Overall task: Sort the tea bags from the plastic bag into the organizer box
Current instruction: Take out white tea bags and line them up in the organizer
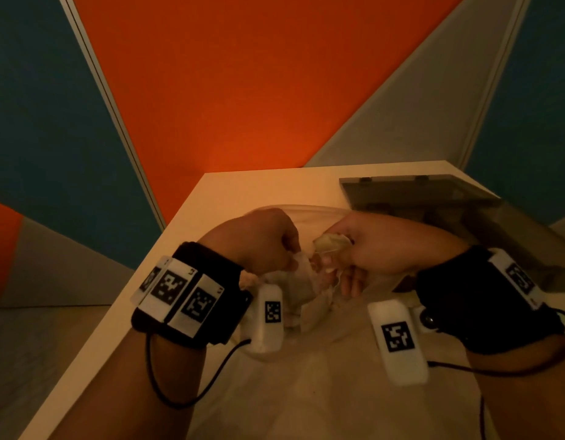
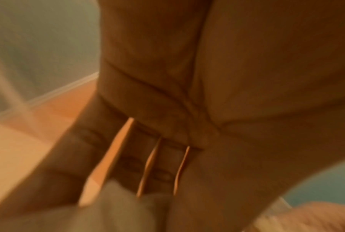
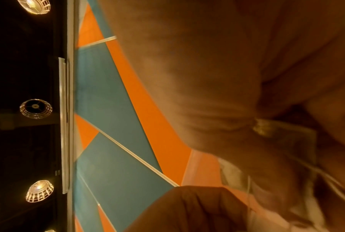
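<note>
Both hands meet over a clear plastic bag (image 1: pixel 309 214) spread on the table. My right hand (image 1: pixel 341 249) grips a crumpled pale tea bag (image 1: pixel 330 244) between thumb and curled fingers; the right wrist view shows that tea bag (image 3: pixel 265 127) with a thin string hanging from it. My left hand (image 1: pixel 290 254) pinches another white tea bag (image 1: pixel 302 269), which appears as a pale blur (image 2: pixel 118 204) at the fingers in the left wrist view. Several more tea bags (image 1: pixel 309 301) lie heaped in the plastic bag below the hands. The grey see-through organizer box (image 1: pixel 433 214) stands at the back right, lid (image 1: pixel 414 188) raised.
The light table (image 1: pixel 243 192) ends close behind the hands and along the left. Orange, teal and grey wall panels (image 1: pixel 227 90) rise beyond it. Cables run from both wrist cameras across the near part of the table.
</note>
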Tool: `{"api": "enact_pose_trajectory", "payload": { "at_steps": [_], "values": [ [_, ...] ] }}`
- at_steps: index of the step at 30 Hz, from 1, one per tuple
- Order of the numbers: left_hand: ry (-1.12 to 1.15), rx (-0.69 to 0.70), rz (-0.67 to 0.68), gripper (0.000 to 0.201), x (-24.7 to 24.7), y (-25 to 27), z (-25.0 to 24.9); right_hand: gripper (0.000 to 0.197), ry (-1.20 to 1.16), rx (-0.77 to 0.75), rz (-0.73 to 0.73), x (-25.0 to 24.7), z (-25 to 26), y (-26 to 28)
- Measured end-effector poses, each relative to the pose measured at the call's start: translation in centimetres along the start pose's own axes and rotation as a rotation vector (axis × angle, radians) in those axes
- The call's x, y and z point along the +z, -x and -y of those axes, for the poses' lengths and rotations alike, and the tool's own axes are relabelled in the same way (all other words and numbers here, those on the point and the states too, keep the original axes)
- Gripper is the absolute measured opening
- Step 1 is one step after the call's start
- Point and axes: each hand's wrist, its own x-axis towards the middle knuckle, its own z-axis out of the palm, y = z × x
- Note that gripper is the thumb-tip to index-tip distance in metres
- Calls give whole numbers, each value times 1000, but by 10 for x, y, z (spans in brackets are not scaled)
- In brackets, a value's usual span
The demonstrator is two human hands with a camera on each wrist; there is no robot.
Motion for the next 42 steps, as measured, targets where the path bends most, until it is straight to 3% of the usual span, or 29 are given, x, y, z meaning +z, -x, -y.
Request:
{"api": "enact_pose_trajectory", "payload": {
  "at_steps": [5,9,12,15,17,20,27,34,37,42],
  "values": [
    [49,14,-28,3,-9,6,2,10,112,1,-72,-3,-2,-4],
    [224,-6,-3,14,-15,16,-2,4,167,-30,-47,-7,0,-1],
    [254,-48,18,19,-19,25,-6,10,247,-49,-46,-8,1,-3],
    [188,-7,0,25,-28,33,-6,14,283,-15,-67,-4,-2,-7],
    [261,42,-16,24,-35,39,-2,16,290,13,-87,-1,-3,-9],
    [395,40,-58,19,-41,43,4,19,241,1,-101,-3,1,-7],
    [350,48,-95,15,-37,39,-1,35,37,-119,-64,-21,22,26],
    [441,109,-125,22,-35,40,-16,19,-24,-156,-174,-7,27,17],
    [499,108,-61,21,-37,42,-14,7,-84,-148,-230,-8,26,17],
    [496,70,0,41,-35,41,-10,13,-95,-117,-208,-24,23,27]
  ]
}}
